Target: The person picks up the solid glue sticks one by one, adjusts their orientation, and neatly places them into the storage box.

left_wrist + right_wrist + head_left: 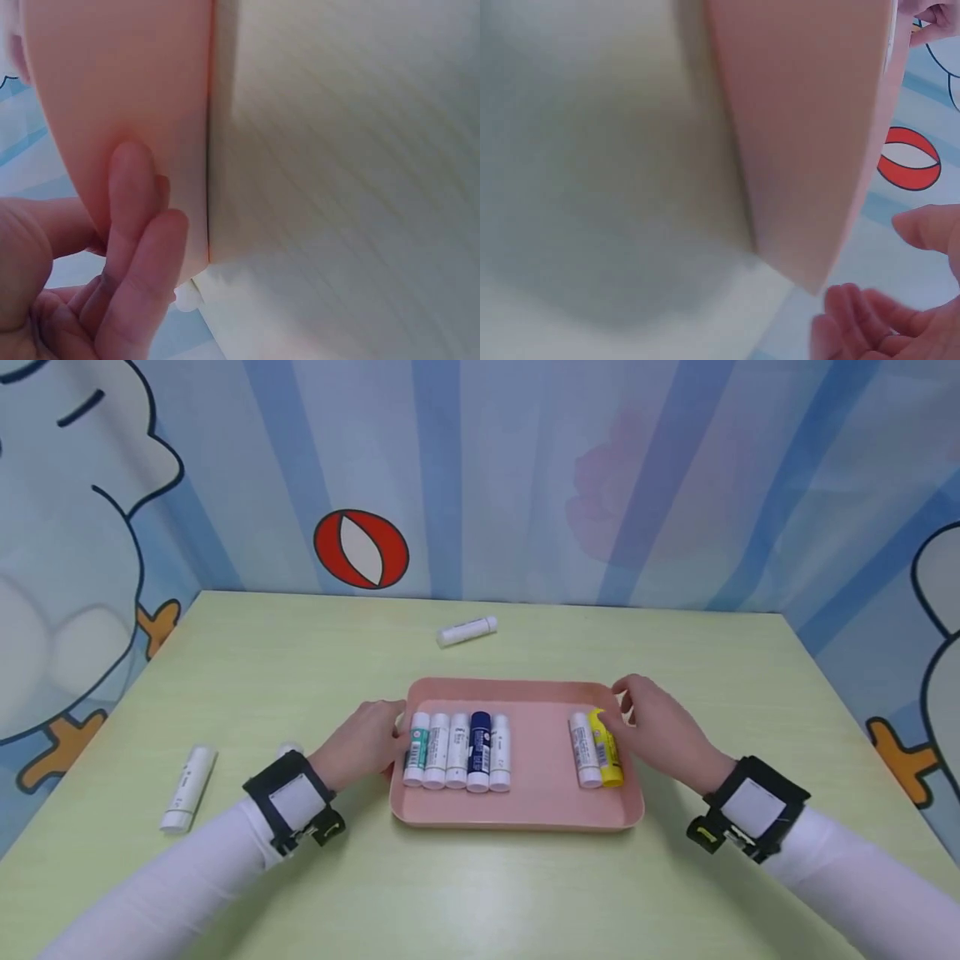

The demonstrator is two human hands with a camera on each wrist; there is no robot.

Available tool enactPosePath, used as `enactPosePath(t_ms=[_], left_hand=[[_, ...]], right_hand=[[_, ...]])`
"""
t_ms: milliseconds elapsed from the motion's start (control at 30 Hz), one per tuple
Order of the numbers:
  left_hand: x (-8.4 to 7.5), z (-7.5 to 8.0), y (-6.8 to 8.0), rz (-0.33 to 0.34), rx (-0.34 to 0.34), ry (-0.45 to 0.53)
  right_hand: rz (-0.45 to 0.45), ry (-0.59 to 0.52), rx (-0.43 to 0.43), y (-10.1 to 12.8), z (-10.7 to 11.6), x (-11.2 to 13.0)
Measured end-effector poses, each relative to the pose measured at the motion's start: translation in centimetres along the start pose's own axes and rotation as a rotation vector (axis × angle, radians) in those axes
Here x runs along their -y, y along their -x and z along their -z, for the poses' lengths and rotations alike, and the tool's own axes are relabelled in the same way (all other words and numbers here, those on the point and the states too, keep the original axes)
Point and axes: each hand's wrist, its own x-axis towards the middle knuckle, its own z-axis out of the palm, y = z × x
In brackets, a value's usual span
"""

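White tube (467, 632) lying far on green table (300, 652); another (188, 787) at left.

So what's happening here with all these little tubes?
A person has both hands at a pink tray on a green table. The left hand touches the tray's left edge beside a row of five tubes. The right hand is at the right edge, by a white tube and a yellow tube. More white tubes lie loose on the table, outside the tray.
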Motion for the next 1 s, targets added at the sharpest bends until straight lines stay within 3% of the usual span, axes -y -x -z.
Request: enactPosePath(t_ms=[233, 400, 733, 867, 1000], left_hand=[[0.2, 0.4, 0.0, -0.017, -0.008, -0.003], [0.3, 0.4, 0.0, -0.003, 0.007, -0.002], [0.1, 0.6, -0.5, -0.012, 0.024, -0.044], [-0.3, 2.3, -0.9, 0.034, 0.096, -0.139], [-1.4, 4.9, -2.3, 0.087, 0.141, -0.267]], right_hand=[[-0.148, -0.152, 0.226, 0.9, -0.4, -1.3], [-0.179, -0.285, 0.361, 1.2, -1.1, -1.9], [-0.127, -0.393, 0.377, 1.7, -1.3, -3.2], [-0.116, -0.407, 0.376, 1.8, -1.5, -3.3], [-0.094, -0.421, 0.373, 1.7, -1.6, -3.4]])
